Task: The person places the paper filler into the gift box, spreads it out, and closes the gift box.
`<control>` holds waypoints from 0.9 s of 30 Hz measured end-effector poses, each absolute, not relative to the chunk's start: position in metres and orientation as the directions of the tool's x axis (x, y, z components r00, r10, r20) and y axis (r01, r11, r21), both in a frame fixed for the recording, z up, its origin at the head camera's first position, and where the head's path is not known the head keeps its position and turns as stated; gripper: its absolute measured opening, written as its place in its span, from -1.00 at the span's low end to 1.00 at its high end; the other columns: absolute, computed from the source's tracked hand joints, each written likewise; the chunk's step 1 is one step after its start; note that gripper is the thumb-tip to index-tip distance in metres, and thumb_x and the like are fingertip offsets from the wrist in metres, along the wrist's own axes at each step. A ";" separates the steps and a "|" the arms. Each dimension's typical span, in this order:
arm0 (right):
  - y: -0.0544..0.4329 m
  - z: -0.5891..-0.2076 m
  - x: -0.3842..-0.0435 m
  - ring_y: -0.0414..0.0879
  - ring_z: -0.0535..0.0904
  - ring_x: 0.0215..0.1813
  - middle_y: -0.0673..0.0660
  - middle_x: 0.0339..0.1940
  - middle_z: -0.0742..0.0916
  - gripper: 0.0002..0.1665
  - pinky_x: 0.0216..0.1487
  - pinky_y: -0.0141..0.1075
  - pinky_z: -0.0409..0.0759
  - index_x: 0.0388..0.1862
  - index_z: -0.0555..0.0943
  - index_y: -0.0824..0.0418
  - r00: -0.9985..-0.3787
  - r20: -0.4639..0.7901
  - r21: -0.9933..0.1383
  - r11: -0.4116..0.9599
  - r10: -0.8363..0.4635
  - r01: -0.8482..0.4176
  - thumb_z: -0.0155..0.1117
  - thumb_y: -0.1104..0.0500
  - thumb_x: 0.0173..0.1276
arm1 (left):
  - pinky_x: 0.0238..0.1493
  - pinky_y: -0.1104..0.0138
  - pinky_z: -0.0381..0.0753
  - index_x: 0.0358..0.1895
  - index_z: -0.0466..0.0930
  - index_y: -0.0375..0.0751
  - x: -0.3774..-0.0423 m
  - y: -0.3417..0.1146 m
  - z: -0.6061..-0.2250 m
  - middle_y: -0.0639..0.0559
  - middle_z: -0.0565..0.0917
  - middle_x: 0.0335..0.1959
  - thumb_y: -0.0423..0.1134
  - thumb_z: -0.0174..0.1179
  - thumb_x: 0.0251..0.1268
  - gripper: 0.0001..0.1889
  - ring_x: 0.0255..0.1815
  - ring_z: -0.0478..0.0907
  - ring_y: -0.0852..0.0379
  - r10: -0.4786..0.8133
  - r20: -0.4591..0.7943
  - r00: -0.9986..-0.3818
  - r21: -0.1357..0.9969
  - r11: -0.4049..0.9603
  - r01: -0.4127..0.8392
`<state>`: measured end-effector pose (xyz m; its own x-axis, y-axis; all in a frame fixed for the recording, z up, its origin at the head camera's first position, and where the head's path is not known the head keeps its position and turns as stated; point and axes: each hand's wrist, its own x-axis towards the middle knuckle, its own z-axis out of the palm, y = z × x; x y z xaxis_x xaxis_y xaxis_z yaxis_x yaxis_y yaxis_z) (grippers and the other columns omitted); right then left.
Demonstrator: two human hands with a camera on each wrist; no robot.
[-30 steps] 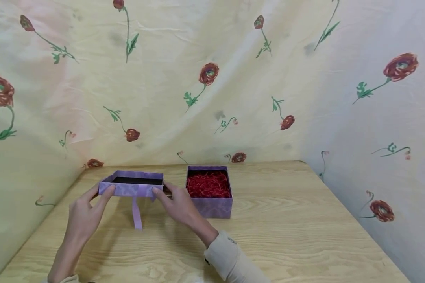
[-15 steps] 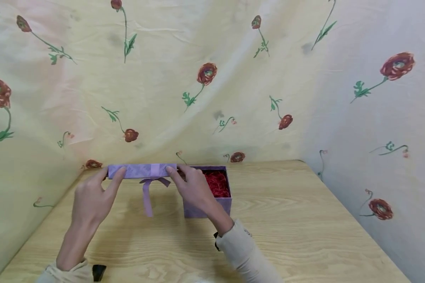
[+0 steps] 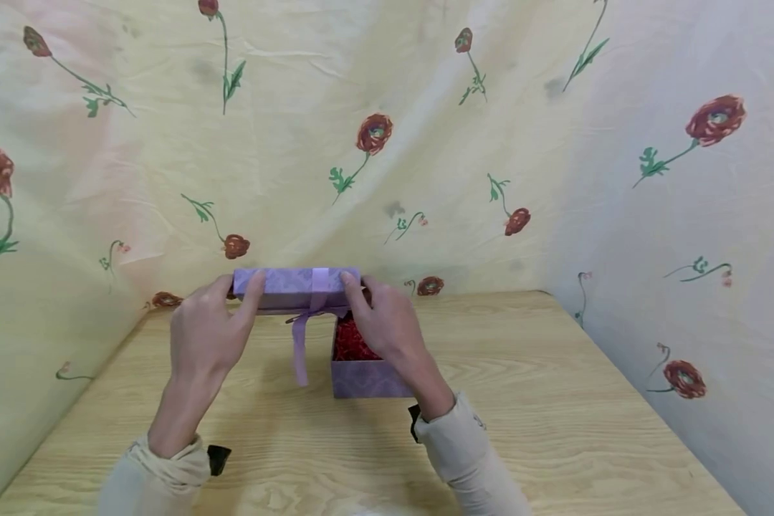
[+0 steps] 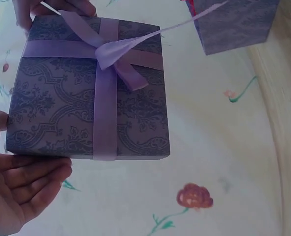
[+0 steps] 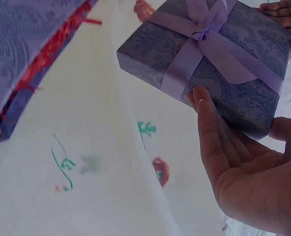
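A purple patterned box lid [image 3: 284,287] with a lilac ribbon bow [image 4: 111,54] is held up in the air by both hands. My left hand [image 3: 209,330] grips its left end, thumb on the near side. At the right end my right hand [image 3: 387,319] pinches it the same way, fingers behind. One ribbon tail hangs down below the lid. The matching box base [image 3: 368,380] stands on the table behind my right hand, partly hidden by it. Red shredded paper [image 3: 355,340] fills the base. In the right wrist view the lid's bow side [image 5: 224,59] faces the camera.
The wooden table [image 3: 522,401] runs to a floral cloth [image 3: 284,143] hung behind and at both sides. A dark strap piece [image 3: 218,459] shows at the left sleeve.
Both hands have raised the lid and carried it right, towards the base. It has tipped, so its dark inside is out of sight. My right hand now covers part of the base.
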<state>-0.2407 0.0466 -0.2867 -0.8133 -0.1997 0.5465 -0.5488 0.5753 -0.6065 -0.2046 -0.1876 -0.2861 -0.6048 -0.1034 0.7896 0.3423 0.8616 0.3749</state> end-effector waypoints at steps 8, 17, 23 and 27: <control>0.069 -0.272 -0.242 -0.14 0.16 -0.72 -0.02 -0.77 0.31 -0.34 -0.60 -0.26 0.20 -0.67 0.31 0.12 -0.788 0.582 -0.538 0.631 -0.201 -0.559 -0.04 -0.11 0.71 | -0.71 0.24 0.05 -0.69 0.19 -0.11 -0.217 -0.166 -0.274 0.08 0.15 -0.77 0.15 0.00 0.54 -0.39 -0.75 0.06 0.11 -0.111 0.809 -0.577 0.378 0.850 0.366; 0.086 -0.257 -0.250 -0.11 0.23 -0.72 -0.01 -0.79 0.34 -0.28 -0.62 -0.24 0.22 -0.76 0.29 0.10 -0.821 0.547 -0.500 0.723 -0.162 -0.476 -0.06 -0.12 0.68 | -0.76 0.24 0.08 -0.73 0.20 -0.11 -0.230 -0.145 -0.265 0.10 0.15 -0.79 0.17 -0.05 0.57 -0.35 -0.80 0.08 0.11 -0.137 0.747 -0.650 0.440 0.835 0.330; 0.096 -0.251 -0.261 -0.05 0.34 -0.71 0.02 -0.80 0.38 -0.24 -0.61 -0.21 0.29 -0.78 0.32 0.12 -0.872 0.468 -0.508 0.764 -0.142 -0.397 -0.12 -0.16 0.69 | -0.73 0.25 0.15 -0.72 0.24 -0.14 -0.247 -0.133 -0.262 0.07 0.20 -0.77 0.19 -0.09 0.56 -0.35 -0.77 0.20 0.06 -0.153 0.661 -0.735 0.474 0.844 0.250; 0.101 -0.250 -0.268 -0.02 0.49 -0.66 0.06 -0.77 0.52 -0.21 -0.57 -0.18 0.42 -0.77 0.39 0.14 -0.916 0.381 -0.517 0.793 -0.124 -0.323 -0.17 -0.20 0.70 | -0.67 0.19 0.28 -0.70 0.31 -0.15 -0.257 -0.126 -0.262 0.02 0.30 -0.73 0.21 -0.11 0.54 -0.35 -0.69 0.36 -0.04 -0.164 0.582 -0.797 0.499 0.845 0.191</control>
